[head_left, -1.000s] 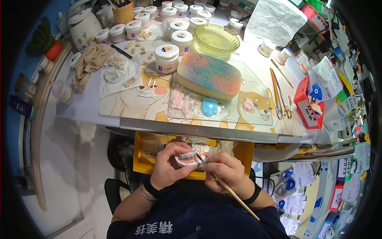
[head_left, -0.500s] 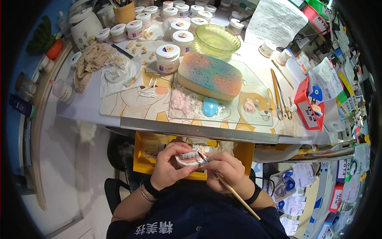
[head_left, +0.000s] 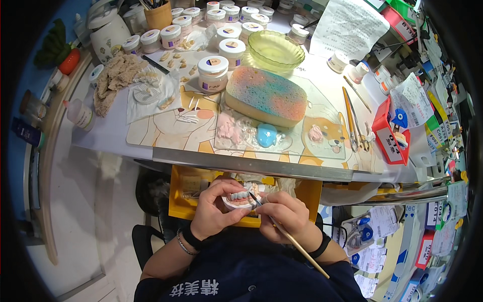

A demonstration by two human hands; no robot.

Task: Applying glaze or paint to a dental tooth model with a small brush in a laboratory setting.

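My left hand [head_left: 214,207] is closed around a white dental model [head_left: 238,203], with a row of pale grey-blue teeth over a pinkish gum band. Pinched in the fingers of my right hand [head_left: 288,216] is a fine brush [head_left: 301,247] with a light wooden handle that slants down to the right. Its dark tip lies at the right end of the tooth row and seems to touch it. Both hands are over an open yellow drawer [head_left: 174,201] below the table edge. My left fingers and palm hide part of the model.
On the table a multicoloured sponge [head_left: 265,95] rests on a glass plate [head_left: 329,110] with blue and pink paste. Behind stand a green glass bowl [head_left: 275,50] and several lidded jars [head_left: 213,74]. Scissors [head_left: 363,143] and a red bin [head_left: 390,136] are at the right; a crumpled brown cloth [head_left: 118,80] lies left.
The brush tip has shifted very slightly on the model. Both hands keep the same hold and almost the same place.
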